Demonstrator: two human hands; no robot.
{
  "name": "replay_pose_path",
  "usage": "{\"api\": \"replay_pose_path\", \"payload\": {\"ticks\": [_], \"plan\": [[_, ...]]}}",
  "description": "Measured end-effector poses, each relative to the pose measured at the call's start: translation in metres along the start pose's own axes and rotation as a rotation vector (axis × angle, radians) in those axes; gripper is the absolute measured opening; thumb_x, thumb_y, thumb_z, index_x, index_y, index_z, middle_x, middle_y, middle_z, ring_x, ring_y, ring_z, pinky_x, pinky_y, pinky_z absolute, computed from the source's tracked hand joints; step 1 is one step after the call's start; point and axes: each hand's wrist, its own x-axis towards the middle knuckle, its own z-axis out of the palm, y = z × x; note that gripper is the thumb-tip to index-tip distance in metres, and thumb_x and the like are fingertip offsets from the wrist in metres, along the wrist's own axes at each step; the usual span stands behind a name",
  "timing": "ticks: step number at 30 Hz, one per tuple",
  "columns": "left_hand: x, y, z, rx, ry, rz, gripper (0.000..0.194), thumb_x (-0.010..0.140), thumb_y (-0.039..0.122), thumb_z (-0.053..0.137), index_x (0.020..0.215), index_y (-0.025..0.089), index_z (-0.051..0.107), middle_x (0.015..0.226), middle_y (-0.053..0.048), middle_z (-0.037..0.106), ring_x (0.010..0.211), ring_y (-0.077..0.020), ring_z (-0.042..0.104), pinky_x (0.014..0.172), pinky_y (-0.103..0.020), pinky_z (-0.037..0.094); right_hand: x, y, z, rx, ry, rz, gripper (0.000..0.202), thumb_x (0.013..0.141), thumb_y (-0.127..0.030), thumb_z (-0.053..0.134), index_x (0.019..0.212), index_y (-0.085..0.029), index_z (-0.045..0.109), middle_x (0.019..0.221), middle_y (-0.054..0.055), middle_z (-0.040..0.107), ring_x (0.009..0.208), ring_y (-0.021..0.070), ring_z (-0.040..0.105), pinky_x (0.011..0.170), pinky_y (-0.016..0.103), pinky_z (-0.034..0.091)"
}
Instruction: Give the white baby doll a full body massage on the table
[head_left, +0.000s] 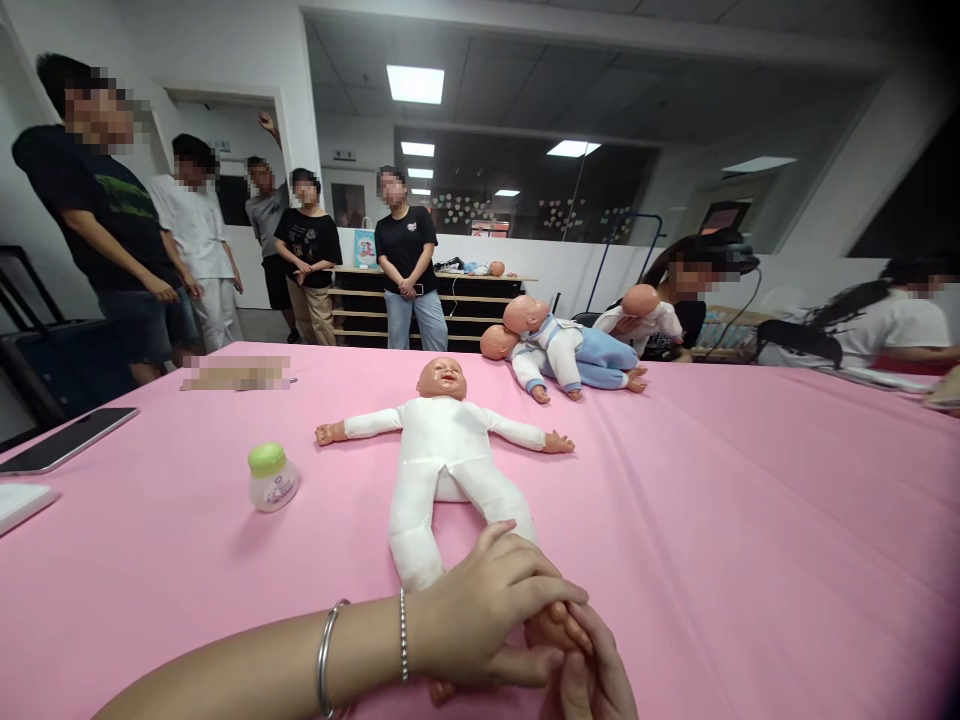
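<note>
A baby doll (446,430) in a white cloth body lies on its back on the pink table cover, arms spread, head away from me. My left hand (499,605), with a bangle and a beaded bracelet at its wrist, is wrapped over the doll's lower leg on the right side. Below it my right hand (604,660) grips the same foot (559,630), thumb against the sole. Only the toes and part of the sole show between my fingers. The doll's other foot is mostly hidden beneath my left forearm.
A small bottle with a green lid (272,480) stands left of the doll. A phone (71,440) lies at the left edge. Two dressed dolls (577,350) lie at the far side. Several people stand behind the table; others sit at the right, one holding a doll (641,310).
</note>
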Motion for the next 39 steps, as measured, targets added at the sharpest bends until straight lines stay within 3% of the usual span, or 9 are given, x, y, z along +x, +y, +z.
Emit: {"api": "replay_pose_path", "payload": {"ticks": [5, 9, 11, 16, 22, 27, 31, 34, 39], "plan": [[0.002, 0.004, -0.001, -0.081, 0.131, 0.000, 0.038, 0.086, 0.040, 0.044, 0.118, 0.020, 0.048, 0.108, -0.008, 0.060, 0.100, -0.0189, 0.053, 0.102, -0.043, 0.028, -0.005, 0.006, 0.004, -0.123, -0.138, -0.027, 0.049, 0.082, -0.035, 0.058, 0.129, -0.029, 0.045, 0.133, 0.012, 0.048, 0.112, 0.0271, 0.055, 0.085, 0.039, 0.051], [0.002, 0.005, 0.002, -0.172, 0.259, -0.088, 0.031, 0.088, 0.032, 0.039, 0.111, 0.018, 0.054, 0.095, -0.006, 0.064, 0.088, -0.0172, 0.053, 0.087, -0.036, 0.039, -0.009, -0.003, 0.022, -0.345, -0.113, -0.041, 0.065, 0.085, -0.038, 0.052, 0.142, -0.033, 0.019, 0.152, 0.005, 0.005, 0.136, 0.0268, 0.021, 0.104, 0.044, 0.035], [0.001, 0.004, 0.005, -0.193, 0.284, -0.125, 0.030, 0.088, 0.033, 0.040, 0.109, 0.018, 0.056, 0.089, -0.005, 0.063, 0.085, -0.0171, 0.051, 0.084, -0.034, 0.040, -0.010, -0.010, 0.031, -0.365, -0.122, 0.002, 0.068, 0.088, -0.038, 0.046, 0.144, -0.032, 0.008, 0.152, 0.005, 0.000, 0.138, 0.0245, 0.013, 0.107, 0.043, 0.030], [-0.002, 0.004, 0.012, -0.189, 0.342, -0.160, 0.031, 0.089, 0.039, 0.036, 0.095, 0.016, 0.056, 0.083, -0.006, 0.059, 0.082, -0.0174, 0.050, 0.084, -0.036, 0.039, -0.008, -0.010, 0.038, -0.224, -0.154, 0.049, 0.077, 0.088, -0.041, 0.047, 0.144, -0.028, -0.003, 0.152, 0.006, 0.010, 0.137, 0.0223, 0.018, 0.103, 0.037, 0.037], [-0.002, 0.011, 0.004, -0.242, 0.246, -0.108, 0.024, 0.086, 0.031, 0.038, 0.098, 0.016, 0.052, 0.088, -0.006, 0.060, 0.088, -0.0173, 0.053, 0.097, -0.041, 0.033, -0.003, 0.000, 0.036, -0.130, -0.112, 0.083, 0.068, 0.088, -0.043, 0.044, 0.144, -0.029, 0.007, 0.149, 0.008, 0.019, 0.131, 0.0230, 0.034, 0.094, 0.038, 0.046], [-0.002, 0.011, -0.002, -0.232, 0.150, 0.021, 0.041, 0.074, 0.024, 0.046, 0.114, 0.015, 0.049, 0.097, -0.008, 0.061, 0.094, -0.0192, 0.053, 0.097, -0.040, 0.033, 0.000, -0.008, 0.033, -0.064, 0.013, 0.157, 0.058, 0.091, -0.049, 0.033, 0.142, -0.024, 0.019, 0.140, 0.013, 0.039, 0.121, 0.0217, 0.047, 0.089, 0.035, 0.048], [-0.001, 0.008, 0.004, -0.190, 0.164, -0.003, 0.034, 0.074, 0.021, 0.050, 0.107, 0.017, 0.054, 0.095, -0.006, 0.064, 0.093, -0.0170, 0.056, 0.103, -0.039, 0.028, 0.002, -0.010, 0.026, 0.055, -0.046, 0.232, 0.067, 0.086, -0.060, 0.032, 0.140, -0.021, 0.025, 0.134, 0.018, 0.046, 0.120, 0.0261, 0.048, 0.091, 0.044, 0.046], [-0.002, 0.005, 0.009, -0.214, 0.164, -0.064, 0.023, 0.079, 0.028, 0.050, 0.097, 0.017, 0.059, 0.086, -0.004, 0.066, 0.085, -0.0153, 0.059, 0.104, -0.039, 0.025, -0.001, -0.007, 0.022, 0.068, -0.114, 0.162, 0.076, 0.080, -0.064, 0.043, 0.141, -0.022, 0.022, 0.137, 0.018, 0.041, 0.124, 0.0284, 0.044, 0.090, 0.044, 0.047], [-0.004, 0.002, 0.010, -0.252, 0.125, -0.116, 0.026, 0.086, 0.037, 0.048, 0.100, 0.020, 0.061, 0.086, -0.002, 0.068, 0.088, -0.0146, 0.059, 0.107, -0.040, 0.020, -0.004, -0.010, 0.017, -0.050, -0.192, 0.138, 0.078, 0.076, -0.045, 0.063, 0.141, -0.027, 0.024, 0.139, 0.013, 0.040, 0.126, 0.0264, 0.042, 0.091, 0.040, 0.047]]}}
